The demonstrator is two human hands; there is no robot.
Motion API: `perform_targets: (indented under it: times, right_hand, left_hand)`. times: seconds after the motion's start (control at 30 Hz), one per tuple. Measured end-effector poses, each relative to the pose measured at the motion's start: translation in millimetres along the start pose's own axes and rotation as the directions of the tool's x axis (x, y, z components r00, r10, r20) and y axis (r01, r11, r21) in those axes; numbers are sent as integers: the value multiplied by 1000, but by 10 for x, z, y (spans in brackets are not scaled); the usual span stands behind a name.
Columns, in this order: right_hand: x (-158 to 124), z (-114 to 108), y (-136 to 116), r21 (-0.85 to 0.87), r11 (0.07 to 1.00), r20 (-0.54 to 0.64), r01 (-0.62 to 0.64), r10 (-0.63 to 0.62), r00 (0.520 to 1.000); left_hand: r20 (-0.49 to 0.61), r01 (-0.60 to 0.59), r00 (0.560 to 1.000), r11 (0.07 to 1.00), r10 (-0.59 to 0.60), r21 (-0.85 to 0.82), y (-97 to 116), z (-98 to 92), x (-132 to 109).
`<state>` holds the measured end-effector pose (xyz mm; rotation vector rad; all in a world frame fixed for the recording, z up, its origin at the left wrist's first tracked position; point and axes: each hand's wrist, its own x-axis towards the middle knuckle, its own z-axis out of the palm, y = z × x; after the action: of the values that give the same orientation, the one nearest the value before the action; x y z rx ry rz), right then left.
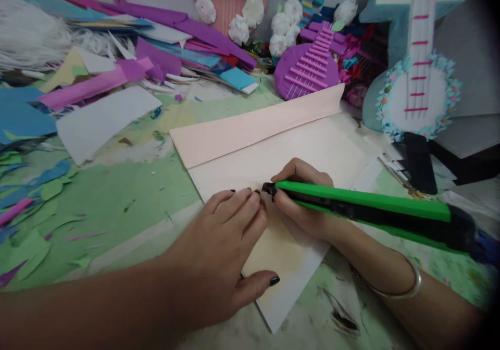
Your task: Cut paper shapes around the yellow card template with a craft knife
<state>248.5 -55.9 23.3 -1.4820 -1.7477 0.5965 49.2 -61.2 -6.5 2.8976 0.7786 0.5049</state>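
Observation:
A pale sheet of paper (242, 175) lies at an angle in front of me, with a peach paper strip (250, 129) along its far edge. My left hand (228, 246) rests flat on the sheet, fingers stretched forward and thumb out to the side. Just right of its fingertips, my right hand (302, 199) pinches the front of a long green-and-black tool (367, 201) that looks like a utility knife. Its dark tip points at the sheet close to my left fingertips; I cannot make out a blade. The tool's rear end slants back over my right forearm.
Paper offcuts (107, 115) and white shreds (31, 35) pile up at the left. At the back stand a purple paper instrument (307, 71) and a light-blue one (416, 92). A black phone-like slab (420, 162) lies at right. Green leaf-shaped scraps (29, 253) cover the near left.

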Motion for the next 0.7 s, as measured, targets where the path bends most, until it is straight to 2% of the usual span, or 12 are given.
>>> perform_targets:
  times: [0.7]
  right_hand:
    - [-9,-13,28,12,1000,44,21,-22,999]
  left_hand:
    - [-31,-8,999,1000,8,-6,-2,-12,17]
